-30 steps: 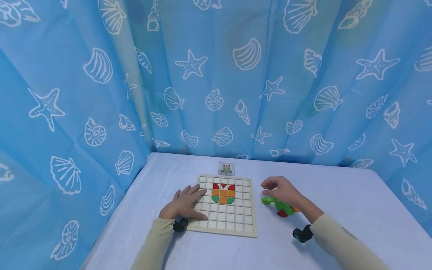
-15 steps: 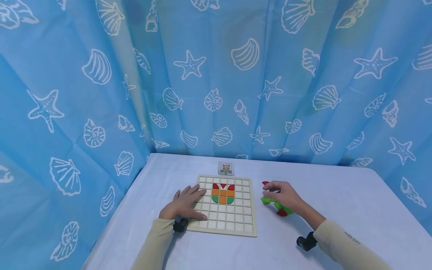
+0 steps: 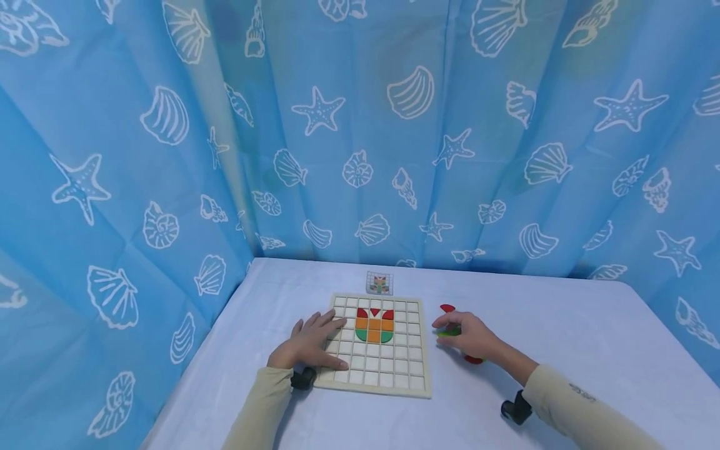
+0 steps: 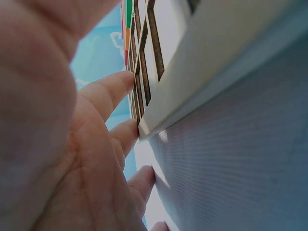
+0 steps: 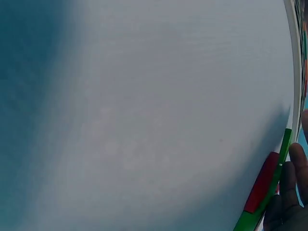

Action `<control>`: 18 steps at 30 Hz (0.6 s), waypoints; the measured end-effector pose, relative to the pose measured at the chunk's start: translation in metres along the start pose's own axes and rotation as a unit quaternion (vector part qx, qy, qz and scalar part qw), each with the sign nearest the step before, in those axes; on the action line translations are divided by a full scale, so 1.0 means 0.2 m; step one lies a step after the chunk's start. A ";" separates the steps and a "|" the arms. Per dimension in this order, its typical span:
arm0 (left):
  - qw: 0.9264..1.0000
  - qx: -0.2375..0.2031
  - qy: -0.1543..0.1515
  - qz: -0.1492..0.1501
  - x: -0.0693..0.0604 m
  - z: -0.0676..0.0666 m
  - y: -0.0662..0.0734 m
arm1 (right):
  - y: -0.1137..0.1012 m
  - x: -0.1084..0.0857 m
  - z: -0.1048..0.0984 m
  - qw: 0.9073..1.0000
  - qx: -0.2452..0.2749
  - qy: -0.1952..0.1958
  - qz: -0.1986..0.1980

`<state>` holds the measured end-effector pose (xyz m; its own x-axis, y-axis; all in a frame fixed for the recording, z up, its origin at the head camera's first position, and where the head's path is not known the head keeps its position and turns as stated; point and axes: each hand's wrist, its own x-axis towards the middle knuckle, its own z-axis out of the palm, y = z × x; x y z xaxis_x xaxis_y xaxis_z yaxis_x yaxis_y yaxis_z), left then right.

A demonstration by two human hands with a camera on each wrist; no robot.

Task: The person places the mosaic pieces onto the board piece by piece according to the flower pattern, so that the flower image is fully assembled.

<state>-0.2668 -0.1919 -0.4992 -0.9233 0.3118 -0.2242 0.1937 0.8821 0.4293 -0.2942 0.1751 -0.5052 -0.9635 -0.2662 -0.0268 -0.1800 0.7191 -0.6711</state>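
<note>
My left hand (image 3: 312, 342) rests with spread fingers on the left side of a pale gridded board (image 3: 424, 350). Its fingertips touch the board's edge and grid in the left wrist view. On the board, red, orange and green tiles (image 3: 374, 325) form a tulip-like shape. To the right, my right hand (image 3: 469, 334) is bent over loose tiles. A green tile (image 3: 449, 332) shows between its thumb and fingers; whether they pinch it is unclear. The right wrist view shows a red tile (image 5: 262, 183) against a long green edge (image 5: 284, 154) beside the fingers.
A small pattern card (image 3: 379, 283) lies behind the board. One red tile (image 3: 447, 308) lies just beyond my right hand, and another red tile (image 3: 474, 360) peeks out below it. White cloth (image 3: 562, 331) covers the table; a blue shell-print curtain (image 3: 349, 125) hangs behind.
My right hand has shifted down over the loose tiles, hiding most green ones and an orange one. A red tile beyond its fingers has come into sight. My left hand stays put.
</note>
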 end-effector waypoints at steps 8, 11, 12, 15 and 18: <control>1.000 -0.001 0.005 -0.003 0.00 0.00 0.02 | 0.00 0.00 -0.01 1.000 -0.022 0.004 0.017; 1.000 0.001 0.002 -0.009 -0.01 0.00 0.02 | 0.00 0.00 -0.02 0.999 -0.026 -0.012 0.014; 1.000 0.001 0.002 -0.010 -0.01 0.00 0.02 | -0.01 0.00 -0.02 0.999 -0.027 -0.017 0.015; 1.000 0.002 0.002 -0.008 -0.01 0.00 0.02 | -0.01 0.01 -0.02 0.999 -0.032 -0.024 0.020; 1.000 0.006 0.001 -0.007 -0.01 -0.01 0.02 | -0.01 0.03 -0.03 0.998 -0.050 -0.026 0.022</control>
<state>-0.2648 -0.1901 -0.4959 -0.9268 0.2991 -0.2272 0.1853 0.8903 0.4161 -0.3013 0.1754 -0.4998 -0.9602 -0.2627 -0.0946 -0.1581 0.7908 -0.5914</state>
